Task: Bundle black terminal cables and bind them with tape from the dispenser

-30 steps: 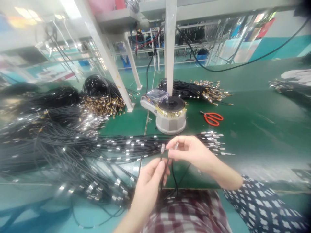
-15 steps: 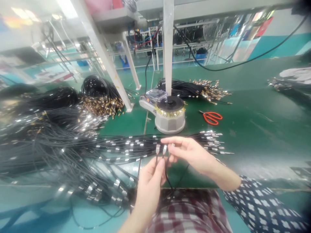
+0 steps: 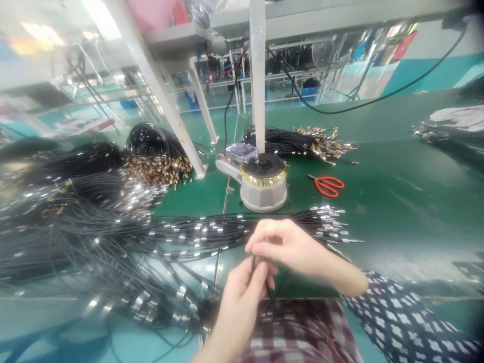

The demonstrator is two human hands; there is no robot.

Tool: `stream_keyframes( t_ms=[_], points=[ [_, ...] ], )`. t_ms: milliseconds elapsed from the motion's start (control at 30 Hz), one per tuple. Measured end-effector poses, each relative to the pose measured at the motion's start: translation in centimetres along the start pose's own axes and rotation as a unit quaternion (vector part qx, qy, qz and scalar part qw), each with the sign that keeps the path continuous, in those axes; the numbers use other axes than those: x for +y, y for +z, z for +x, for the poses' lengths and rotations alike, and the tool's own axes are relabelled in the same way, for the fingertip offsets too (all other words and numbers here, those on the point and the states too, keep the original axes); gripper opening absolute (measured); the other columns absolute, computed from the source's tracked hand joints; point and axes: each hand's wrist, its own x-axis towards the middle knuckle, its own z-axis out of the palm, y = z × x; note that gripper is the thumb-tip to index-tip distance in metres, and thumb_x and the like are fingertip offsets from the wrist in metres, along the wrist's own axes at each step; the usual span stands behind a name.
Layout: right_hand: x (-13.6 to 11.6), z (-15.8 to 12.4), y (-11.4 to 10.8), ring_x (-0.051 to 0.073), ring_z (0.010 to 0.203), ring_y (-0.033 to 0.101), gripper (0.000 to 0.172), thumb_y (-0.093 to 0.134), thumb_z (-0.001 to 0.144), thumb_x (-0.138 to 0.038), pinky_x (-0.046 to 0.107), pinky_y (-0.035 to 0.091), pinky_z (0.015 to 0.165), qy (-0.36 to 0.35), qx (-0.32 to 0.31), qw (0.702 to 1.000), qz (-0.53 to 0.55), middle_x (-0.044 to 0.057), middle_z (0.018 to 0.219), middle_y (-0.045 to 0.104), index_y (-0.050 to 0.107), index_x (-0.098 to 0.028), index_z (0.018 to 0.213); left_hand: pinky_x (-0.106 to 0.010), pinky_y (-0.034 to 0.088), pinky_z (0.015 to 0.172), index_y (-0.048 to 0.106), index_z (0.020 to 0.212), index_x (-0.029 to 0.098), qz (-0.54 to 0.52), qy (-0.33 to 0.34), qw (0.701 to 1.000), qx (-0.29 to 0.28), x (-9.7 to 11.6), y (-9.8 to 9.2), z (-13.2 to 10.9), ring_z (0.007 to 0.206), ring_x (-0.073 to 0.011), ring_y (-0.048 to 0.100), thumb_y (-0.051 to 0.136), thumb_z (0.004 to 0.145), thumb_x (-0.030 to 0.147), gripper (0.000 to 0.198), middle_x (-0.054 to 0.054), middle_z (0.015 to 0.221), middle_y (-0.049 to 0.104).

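Observation:
My left hand [image 3: 242, 292] is closed with thumb and fingers around thin black cables [image 3: 269, 298], which hang below it towards the lap. Just above, my right hand [image 3: 289, 246] pinches at the upper ends of these cables, fingertips together. Its fingers cover the metal connectors. Beyond both hands a long bundle of black cables [image 3: 189, 229] lies across the table, with silver connectors [image 3: 330, 224] at its right end. Behind that bundle stands a round white tape dispenser [image 3: 263, 195] with a black top and yellow strips around its rim.
Orange-handled scissors [image 3: 328, 186] lie right of the dispenser. Another cable bundle with gold tips [image 3: 321, 143] rests behind it. Cable heaps [image 3: 91, 161] cover the left side. White metal posts [image 3: 257, 75] rise from the green table [image 3: 385, 201], and a dark cord [image 3: 340, 110] hangs behind.
My right hand has moved slightly down and left and closed over the connectors, which showed between my hands before. My left hand has shifted a little right and down.

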Motion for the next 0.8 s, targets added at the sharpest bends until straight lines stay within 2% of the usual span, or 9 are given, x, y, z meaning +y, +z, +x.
stream_keyframes(
  t_ms=[100, 200, 267, 333, 367, 433, 533, 700, 800],
  points=[
    [-0.1, -0.1, 0.1, 0.003, 0.044, 0.053, 0.015, 0.066, 0.081, -0.026, 0.017, 0.043, 0.042, -0.017, -0.062, 0.998, -0.016, 0.0, 0.08, 0.057, 0.071, -0.012, 0.077, -0.023, 0.017, 0.043, 0.064, 0.084, 0.012, -0.043, -0.056, 0.994, -0.085, -0.1, -0.3, 0.2, 0.043, -0.0064, 0.03, 0.057, 0.087, 0.047, 0.036, -0.002, 0.055, 0.058],
    [-0.3, 0.4, -0.7, 0.005, 0.046, 0.053, 0.017, 0.068, 0.079, -0.027, 0.019, 0.045, 0.046, -0.013, -0.068, 0.997, -0.028, 0.0, 0.077, 0.061, 0.071, -0.014, 0.088, -0.022, 0.013, 0.041, 0.063, 0.081, 0.013, -0.05, -0.052, 0.996, -0.053, 0.0, -0.3, 0.5, 0.037, -0.0045, 0.022, 0.059, 0.084, 0.051, 0.038, 0.002, 0.044, 0.052],
    [-0.8, 1.4, -2.8, 0.009, 0.052, 0.057, 0.025, 0.072, 0.075, -0.03, 0.022, 0.048, 0.052, -0.02, 0.039, 0.997, -0.065, 0.002, 0.075, 0.067, 0.071, -0.015, 0.095, -0.021, 0.014, 0.042, 0.064, 0.082, 0.014, -0.036, -0.034, 0.999, -0.01, 0.2, -0.2, 0.7, 0.037, -0.0044, 0.022, 0.062, 0.081, 0.054, 0.04, 0.005, 0.042, 0.048],
    [-1.4, 3.0, -5.9, 0.013, 0.062, 0.06, 0.026, 0.072, 0.074, -0.036, 0.026, 0.05, 0.06, -0.043, 0.274, 0.952, -0.134, 0.005, 0.081, 0.071, 0.072, -0.015, 0.089, -0.02, 0.016, 0.042, 0.066, 0.085, 0.014, -0.019, -0.022, 0.999, 0.025, 0.3, -0.2, 0.8, 0.038, -0.005, 0.025, 0.064, 0.077, 0.057, 0.044, 0.005, 0.042, 0.046],
    [-1.7, 3.9, -7.7, 0.015, 0.072, 0.061, 0.029, 0.067, 0.078, -0.04, 0.029, 0.05, 0.067, -0.042, 0.335, 0.93, -0.146, 0.007, 0.088, 0.072, 0.071, -0.014, 0.09, -0.02, 0.017, 0.043, 0.067, 0.085, 0.014, -0.013, -0.02, 0.999, 0.038, 0.3, -0.2, 0.8, 0.039, -0.0053, 0.026, 0.065, 0.076, 0.059, 0.046, 0.005, 0.042, 0.046],
    [-1.9, 5.6, -11.1, 0.018, 0.084, 0.062, 0.031, 0.062, 0.083, -0.041, 0.031, 0.049, 0.074, -0.026, 0.383, 0.91, -0.159, 0.009, 0.095, 0.071, 0.07, -0.013, 0.091, -0.02, 0.016, 0.042, 0.069, 0.086, 0.013, -0.006, -0.016, 0.999, 0.047, 0.2, -0.4, 1.0, 0.038, -0.0056, 0.026, 0.065, 0.073, 0.062, 0.051, 0.005, 0.041, 0.046],
    [-1.6, 7.4, -14.1, 0.02, 0.084, 0.064, 0.031, 0.061, 0.087, -0.041, 0.034, 0.051, 0.075, 0.036, 0.372, 0.913, -0.164, 0.009, 0.095, 0.07, 0.068, -0.011, 0.092, -0.021, 0.011, 0.039, 0.07, 0.088, 0.012, -0.001, -0.017, 0.999, 0.041, -0.3, -0.7, 1.3, 0.036, -0.0058, 0.024, 0.066, 0.071, 0.064, 0.054, 0.004, 0.039, 0.045],
    [-0.8, 8.5, -14.6, 0.02, 0.095, 0.064, 0.028, 0.057, 0.093, -0.033, 0.04, 0.055, 0.081, 0.071, 0.323, 0.928, -0.172, 0.008, 0.113, 0.063, 0.058, -0.015, 0.115, -0.021, 0.008, 0.038, 0.072, 0.088, 0.011, -0.007, -0.026, 0.999, 0.032, -0.7, -1.1, 1.8, 0.035, -0.0063, 0.026, 0.069, 0.068, 0.064, 0.056, 0.003, 0.037, 0.045],
    [-1.0, 8.5, -14.2, 0.021, 0.093, 0.064, 0.016, 0.065, 0.086, -0.027, 0.039, 0.051, 0.086, 0.028, 0.348, 0.918, -0.19, 0.007, 0.1, 0.068, 0.067, -0.012, 0.092, -0.02, 0.007, 0.037, 0.072, 0.086, 0.011, -0.018, -0.033, 0.999, 0.025, -0.7, -1.2, 1.9, 0.035, -0.0055, 0.025, 0.07, 0.067, 0.064, 0.057, 0.002, 0.037, 0.046]
  ],
)
